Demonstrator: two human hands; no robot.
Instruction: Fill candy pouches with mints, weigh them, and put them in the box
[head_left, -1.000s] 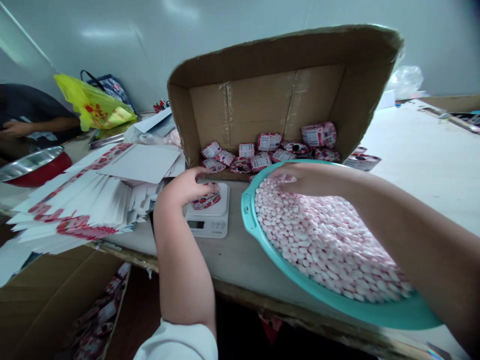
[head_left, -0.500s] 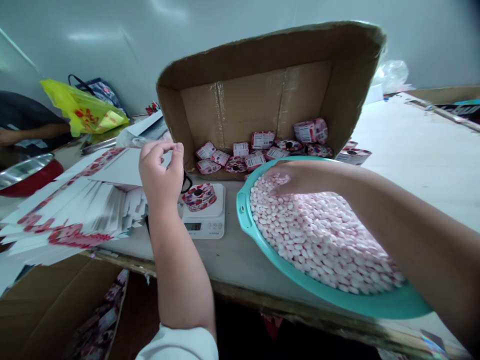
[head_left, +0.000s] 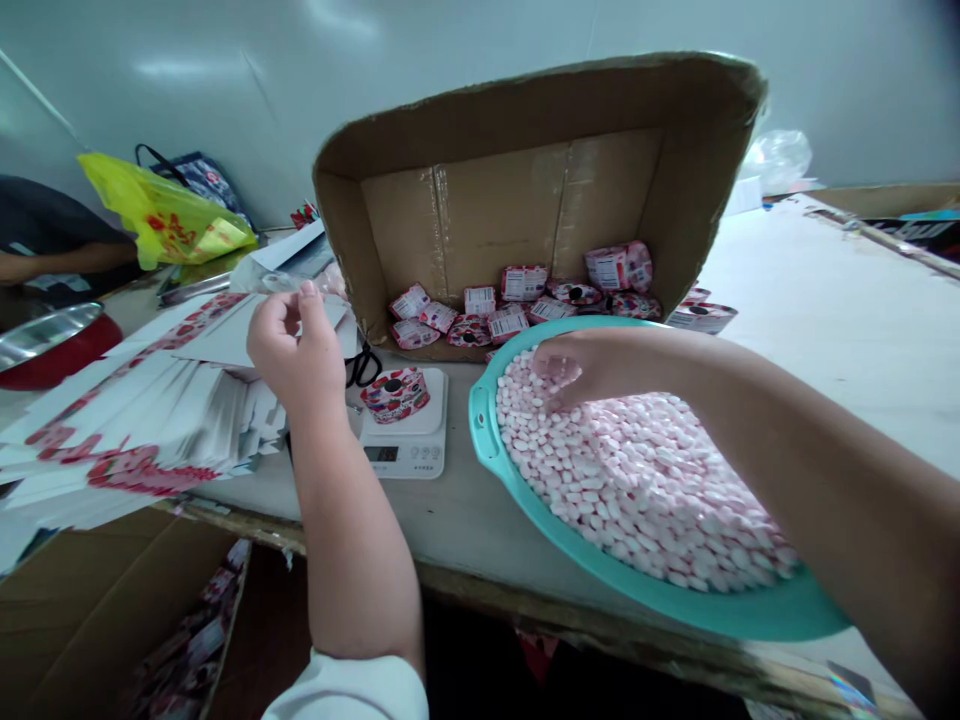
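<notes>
- Behind our desk [head_left: 461, 520] rises a pale, smooth wall [head_left: 510, 45].
- Near the desk's front edge, left of its middle, we have a white scale [head_left: 427, 455]; its display is too blurred for us to read.
- A strawberry-print packet [head_left: 396, 396] lies on the scale's pan.
- Just right of the scale, a turquoise basin [head_left: 637, 585] of small pink pieces [head_left: 645, 490] stretches along the front edge.
- Our right hand [head_left: 581, 365] is in the basin, fingers bent down into the pieces; we cannot tell whether it grips any.
- Our left hand [head_left: 292, 350] is raised before a paper stack [head_left: 180, 410], fingers curled, thumb up; we cannot tell whether it holds anything.
- Black-handled scissors [head_left: 365, 367] lie between that hand and the scale.
- Toward the back edge, a cardboard box [head_left: 502, 215] opens toward us, more packets [head_left: 508, 322] inside.
- By the left edge we see a red bowl [head_left: 67, 355]; a yellow bag [head_left: 161, 215] sits farther back.
</notes>
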